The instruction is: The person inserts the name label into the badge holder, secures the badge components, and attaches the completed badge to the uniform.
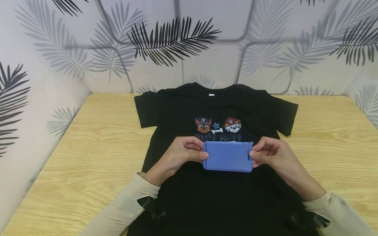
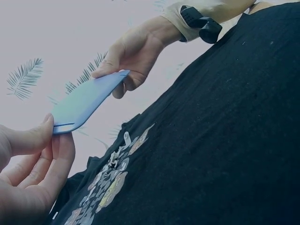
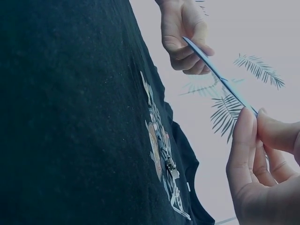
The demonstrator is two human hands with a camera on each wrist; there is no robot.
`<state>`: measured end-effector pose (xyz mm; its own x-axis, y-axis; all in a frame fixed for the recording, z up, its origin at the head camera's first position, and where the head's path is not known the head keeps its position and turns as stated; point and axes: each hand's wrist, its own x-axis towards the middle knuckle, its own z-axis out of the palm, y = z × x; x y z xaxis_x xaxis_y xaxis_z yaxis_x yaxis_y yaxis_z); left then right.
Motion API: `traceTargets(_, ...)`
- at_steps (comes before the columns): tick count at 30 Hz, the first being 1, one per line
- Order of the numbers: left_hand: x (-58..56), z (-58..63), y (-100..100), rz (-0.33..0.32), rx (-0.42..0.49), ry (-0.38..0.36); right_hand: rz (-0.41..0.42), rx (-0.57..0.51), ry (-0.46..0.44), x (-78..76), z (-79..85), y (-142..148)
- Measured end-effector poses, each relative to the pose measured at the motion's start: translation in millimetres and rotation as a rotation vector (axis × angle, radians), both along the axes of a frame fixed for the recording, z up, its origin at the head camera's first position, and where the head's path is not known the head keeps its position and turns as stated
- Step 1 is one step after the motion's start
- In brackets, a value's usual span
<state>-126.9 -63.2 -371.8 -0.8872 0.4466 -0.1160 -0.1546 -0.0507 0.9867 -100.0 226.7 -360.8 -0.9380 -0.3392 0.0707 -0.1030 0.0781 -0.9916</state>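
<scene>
A flat blue card holder (image 1: 228, 156), thin and rectangular with rounded corners, is held up lengthwise between both hands. My left hand (image 1: 187, 152) pinches its left end, thumb on the near face and fingers behind. The right hand (image 1: 273, 155) pinches the opposite end the same way. Under the hands lies a black T-shirt (image 1: 224, 196), spread with its collar toward the wall. Its chest print (image 1: 217, 126) shows two cartoon dogs, a star and a bone; the holder overlaps the lettering below them. Seen edge-on in the right wrist view, the card holder (image 3: 220, 79) stands apart from the shirt.
The light wood table (image 1: 97, 147) shows on both sides of the shirt. Behind it rises a pale wall covering (image 1: 206, 65) with black and grey leaf patterns. Black straps with small devices (image 1: 152, 209) sit on both beige sleeves (image 1: 118, 209).
</scene>
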Motion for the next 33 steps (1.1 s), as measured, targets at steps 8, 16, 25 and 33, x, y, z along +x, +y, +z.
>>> traceTargets(8, 0.9, -2.3, -0.2, 0.003, -0.003, -0.01, 0.024, 0.01, -0.005, -0.6, -1.1, 0.8)
traceTargets(16, 2.0, 0.4, 1.1, 0.019, -0.009, -0.023, 0.037, 0.01, -0.006, -0.4, -2.0, -1.4)
traceTargets(25, 1.8, 0.8, 1.1, 0.027, -0.004, -0.037, 0.033, 0.024, 0.002, -0.2, -4.6, -3.5)
traceTargets(33, 0.9, -0.9, -2.5, 0.021, -0.013, -0.015, 0.005, 0.035, -0.014, 0.4, -7.0, -6.4)
